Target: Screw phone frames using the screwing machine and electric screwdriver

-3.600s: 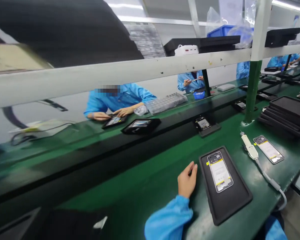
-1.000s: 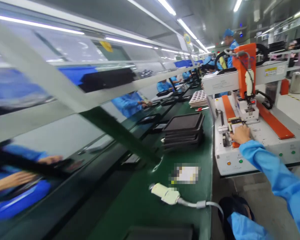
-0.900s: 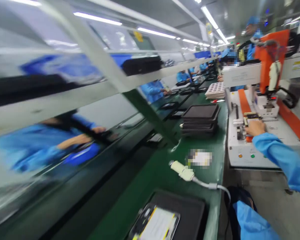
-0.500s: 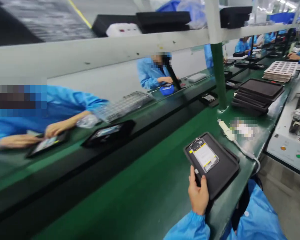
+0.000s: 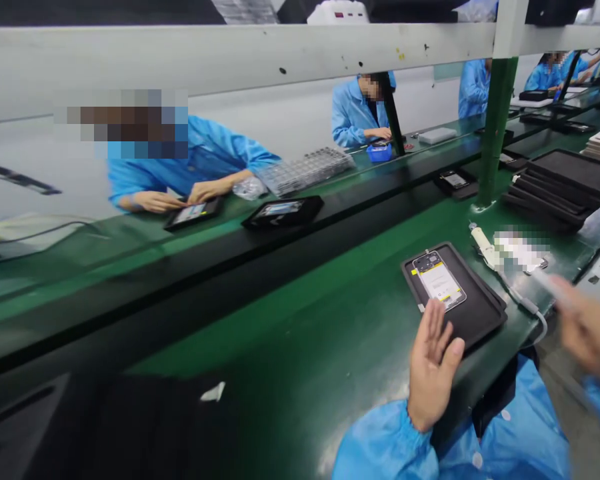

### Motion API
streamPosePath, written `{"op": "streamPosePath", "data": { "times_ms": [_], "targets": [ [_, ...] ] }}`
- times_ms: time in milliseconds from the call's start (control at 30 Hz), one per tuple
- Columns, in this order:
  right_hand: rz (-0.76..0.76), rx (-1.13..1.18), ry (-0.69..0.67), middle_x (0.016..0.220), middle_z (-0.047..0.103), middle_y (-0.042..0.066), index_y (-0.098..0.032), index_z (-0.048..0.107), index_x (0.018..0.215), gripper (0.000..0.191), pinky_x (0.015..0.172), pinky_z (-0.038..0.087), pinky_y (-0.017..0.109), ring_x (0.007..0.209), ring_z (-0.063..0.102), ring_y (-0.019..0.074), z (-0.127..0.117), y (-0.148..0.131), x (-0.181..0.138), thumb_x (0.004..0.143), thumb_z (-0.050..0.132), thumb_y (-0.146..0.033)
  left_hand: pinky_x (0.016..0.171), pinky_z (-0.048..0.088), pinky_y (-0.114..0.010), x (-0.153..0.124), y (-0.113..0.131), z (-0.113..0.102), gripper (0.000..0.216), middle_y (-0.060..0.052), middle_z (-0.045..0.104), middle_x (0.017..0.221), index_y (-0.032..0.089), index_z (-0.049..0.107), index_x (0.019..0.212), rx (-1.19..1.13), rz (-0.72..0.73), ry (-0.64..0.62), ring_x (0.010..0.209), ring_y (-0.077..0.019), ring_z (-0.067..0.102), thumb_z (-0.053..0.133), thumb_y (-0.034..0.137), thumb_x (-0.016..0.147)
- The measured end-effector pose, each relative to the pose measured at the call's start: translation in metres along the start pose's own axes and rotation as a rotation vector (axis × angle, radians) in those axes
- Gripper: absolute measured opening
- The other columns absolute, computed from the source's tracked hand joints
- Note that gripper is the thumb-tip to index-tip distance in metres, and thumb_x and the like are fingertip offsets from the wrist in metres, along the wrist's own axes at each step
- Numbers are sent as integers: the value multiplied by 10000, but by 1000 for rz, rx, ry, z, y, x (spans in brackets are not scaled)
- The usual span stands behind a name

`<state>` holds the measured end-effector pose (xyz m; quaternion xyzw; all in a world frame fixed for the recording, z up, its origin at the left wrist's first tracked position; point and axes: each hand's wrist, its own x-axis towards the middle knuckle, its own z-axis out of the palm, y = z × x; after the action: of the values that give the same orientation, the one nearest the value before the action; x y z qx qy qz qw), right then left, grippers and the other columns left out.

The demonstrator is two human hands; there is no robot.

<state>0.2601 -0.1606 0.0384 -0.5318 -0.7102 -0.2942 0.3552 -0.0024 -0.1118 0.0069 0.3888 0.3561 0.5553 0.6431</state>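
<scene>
A black tray (image 5: 480,320) lies on the green bench near the front edge. In it rests an open phone body (image 5: 439,280) with a white label and yellow tabs. My left hand (image 5: 433,363) is at the tray's near left corner, fingers stretched out and together, fingertips over the tray's rim; it holds nothing. My right hand (image 5: 585,330) comes in from the right, smeared by motion, just right of the tray. Whether it holds anything does not show.
A white hand tool (image 5: 485,250) with a grey cable lies right of the tray. Stacked black trays (image 5: 570,180) sit at the far right beside a green post (image 5: 495,113). A black conveyor belt (image 5: 280,253) runs behind. People in blue coats work across it.
The view swung from the machine at the right back to the bench. My left hand went from gripping the tray's corner to stretched fingers. My right hand came into view at the right.
</scene>
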Motion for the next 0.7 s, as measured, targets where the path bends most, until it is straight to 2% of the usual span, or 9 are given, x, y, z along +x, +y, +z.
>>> {"op": "streamPosePath", "data": {
  "times_ms": [67,133,200,267,367,467,600,700],
  "targets": [
    [-178,214,41,1081,698,147,-71,404,1426,545,890,576,303,1078,645,226,34,-70,16,890,501,-51,1037,456,-453,-5,5,5,744,-102,461,1468,309,485,1353,-155,-93,-15,1340,-335,424,797,383,682],
    [-238,430,5,1086,693,165,-45,527,1303,412,959,552,382,1174,587,258,57,-125,24,898,449,-36,1021,467,-470,-3,10,1,691,-144,589,1335,240,511,1330,-234,-149,82,1268,-342,506,760,429,714],
    [-226,553,-93,1140,669,180,-56,591,1201,318,1005,513,469,1248,519,294,69,-156,22,906,474,-73,1014,471,-475,6,14,-11,601,-164,692,1155,157,562,1266,-276,-192,194,1198,-343,567,716,432,755],
    [-185,586,-197,1234,621,185,-88,583,1212,309,1044,460,532,1298,463,307,73,-160,14,913,526,-143,999,482,-485,16,17,-30,525,-169,711,1103,120,604,1199,-314,-206,254,1171,-352,585,698,407,769],
    [-88,523,-230,1330,554,175,-151,524,1304,380,1079,392,577,1311,450,296,78,-123,-1,928,533,-204,988,487,-508,26,18,-58,445,-161,691,1160,127,625,1148,-345,-154,326,1151,-360,596,697,348,769],
    [-15,339,-168,1298,582,167,-171,548,1284,354,1055,418,555,1240,528,298,91,-54,-10,935,530,-227,991,479,-530,30,15,-79,426,-149,677,1196,145,606,1169,-362,-126,359,1149,-357,598,680,302,780],
    [-81,59,-136,1175,642,212,-97,630,1145,340,939,520,457,1098,625,325,106,38,-12,960,479,-340,993,476,-536,31,10,-93,379,-158,674,1196,123,620,1125,-374,-127,348,1155,-363,592,649,309,796],
    [-112,-11,-164,1133,659,212,-102,652,1109,353,919,523,407,1062,640,327,106,70,-7,962,470,-367,991,474,-545,33,7,-99,375,-163,665,1212,119,630,1107,-386,-126,348,1165,-373,583,647,318,790]
  ]
}}
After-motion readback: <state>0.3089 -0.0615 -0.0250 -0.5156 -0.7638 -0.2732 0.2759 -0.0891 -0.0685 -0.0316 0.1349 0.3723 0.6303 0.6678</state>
